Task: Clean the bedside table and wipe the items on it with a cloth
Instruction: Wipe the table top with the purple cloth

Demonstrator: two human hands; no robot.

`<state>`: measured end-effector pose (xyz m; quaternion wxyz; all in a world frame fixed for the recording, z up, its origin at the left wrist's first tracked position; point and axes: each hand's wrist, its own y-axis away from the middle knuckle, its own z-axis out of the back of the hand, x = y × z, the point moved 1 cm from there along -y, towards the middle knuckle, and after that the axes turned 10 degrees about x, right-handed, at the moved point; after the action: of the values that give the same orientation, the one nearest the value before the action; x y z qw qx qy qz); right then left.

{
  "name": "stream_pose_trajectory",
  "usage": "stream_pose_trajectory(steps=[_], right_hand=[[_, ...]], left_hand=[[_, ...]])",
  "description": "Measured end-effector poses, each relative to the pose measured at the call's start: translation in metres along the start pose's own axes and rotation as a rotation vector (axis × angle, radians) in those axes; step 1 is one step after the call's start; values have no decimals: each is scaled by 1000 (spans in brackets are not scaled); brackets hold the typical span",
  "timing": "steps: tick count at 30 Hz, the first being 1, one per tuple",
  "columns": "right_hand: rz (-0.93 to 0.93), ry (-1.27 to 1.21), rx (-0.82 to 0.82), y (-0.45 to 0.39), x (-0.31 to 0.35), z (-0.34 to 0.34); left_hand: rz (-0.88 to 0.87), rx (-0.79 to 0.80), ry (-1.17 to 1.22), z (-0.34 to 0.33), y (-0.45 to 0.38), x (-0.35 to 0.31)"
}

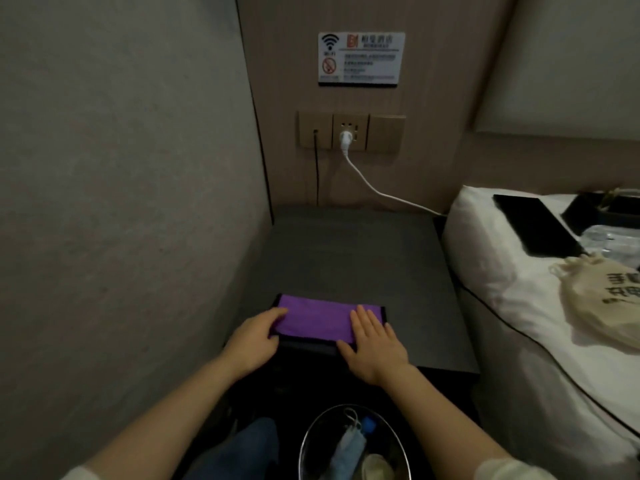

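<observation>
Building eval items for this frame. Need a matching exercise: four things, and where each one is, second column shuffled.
Things:
1. purple cloth
2. white plug
3. beige bag
4. bin

Places:
A. on the bed
B. on the floor, at the bottom of the view
C. on the bedside table, under both hands
D. in the wall socket

Pairs: 1-C, 2-D, 3-A, 4-B
</observation>
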<state>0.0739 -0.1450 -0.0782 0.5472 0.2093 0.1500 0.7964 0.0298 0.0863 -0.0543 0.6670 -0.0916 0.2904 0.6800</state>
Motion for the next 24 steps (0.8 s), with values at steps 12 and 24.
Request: stream_pose_trajectory(steps=[12, 24], right_hand=[[142, 128, -280, 48, -108, 12], [-3, 26, -369, 48, -104, 25]], left_hand=[[-400, -97, -695, -28, -15, -83], [-166, -264, 44, -14, -29, -91]])
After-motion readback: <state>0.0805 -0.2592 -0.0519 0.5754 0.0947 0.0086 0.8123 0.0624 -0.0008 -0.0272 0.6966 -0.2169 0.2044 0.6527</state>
